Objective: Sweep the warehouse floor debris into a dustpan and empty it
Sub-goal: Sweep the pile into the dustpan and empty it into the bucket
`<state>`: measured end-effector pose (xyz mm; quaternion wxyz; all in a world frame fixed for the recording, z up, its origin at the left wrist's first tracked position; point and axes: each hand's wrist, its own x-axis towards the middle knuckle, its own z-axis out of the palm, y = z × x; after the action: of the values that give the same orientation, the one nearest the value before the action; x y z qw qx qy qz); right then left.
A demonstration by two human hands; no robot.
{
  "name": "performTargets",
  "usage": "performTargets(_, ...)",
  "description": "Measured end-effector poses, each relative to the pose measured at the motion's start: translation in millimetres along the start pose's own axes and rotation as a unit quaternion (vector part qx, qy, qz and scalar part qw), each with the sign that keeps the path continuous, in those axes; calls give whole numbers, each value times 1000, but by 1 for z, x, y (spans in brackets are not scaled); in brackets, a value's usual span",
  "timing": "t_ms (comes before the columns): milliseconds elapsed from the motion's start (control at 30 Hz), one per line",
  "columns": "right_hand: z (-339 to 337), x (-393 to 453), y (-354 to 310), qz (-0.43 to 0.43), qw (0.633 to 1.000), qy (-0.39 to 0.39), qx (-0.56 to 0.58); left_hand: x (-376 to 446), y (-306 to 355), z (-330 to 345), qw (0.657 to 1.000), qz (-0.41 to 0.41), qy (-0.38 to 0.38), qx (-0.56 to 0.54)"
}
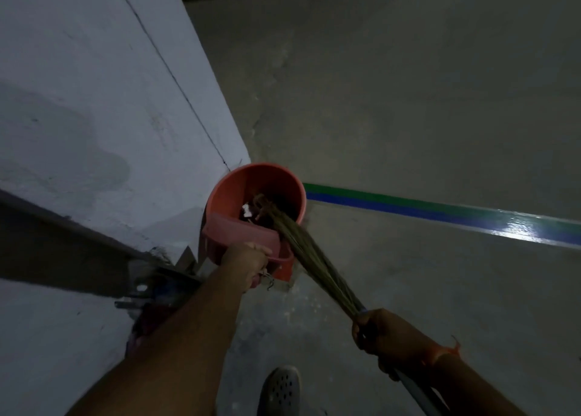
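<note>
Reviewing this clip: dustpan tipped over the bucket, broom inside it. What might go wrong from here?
1. The dustpan covers only the near rim of the bucket, so debris brushed by the broom may fall outside onto the floor.
2. The bucket stands at the wall corner; broom pressure could tip it.
3. The left hand grips the dustpan alone while the right hand works the broom; a slip could drop the pan.

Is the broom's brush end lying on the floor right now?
No, the broom bristles reach into the red bucket, over the dustpan the left hand tips at its rim.
</note>
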<state>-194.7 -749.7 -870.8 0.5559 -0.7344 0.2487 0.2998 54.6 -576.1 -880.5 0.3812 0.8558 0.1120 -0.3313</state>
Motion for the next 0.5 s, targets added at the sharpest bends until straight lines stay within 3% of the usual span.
performTargets(133, -24, -16, 11, -43, 986, 0, -160, -12, 21, 29, 1000, 12, -3, 29)
performTargets(367, -53, -11, 39, -84, 958, 12, -276, -27, 26, 63, 999, 7, -5, 38)
performTargets(500, -59, -13, 39, -112, 955, 14, -276, -33, 16, 76, 1000, 4, 18, 14)
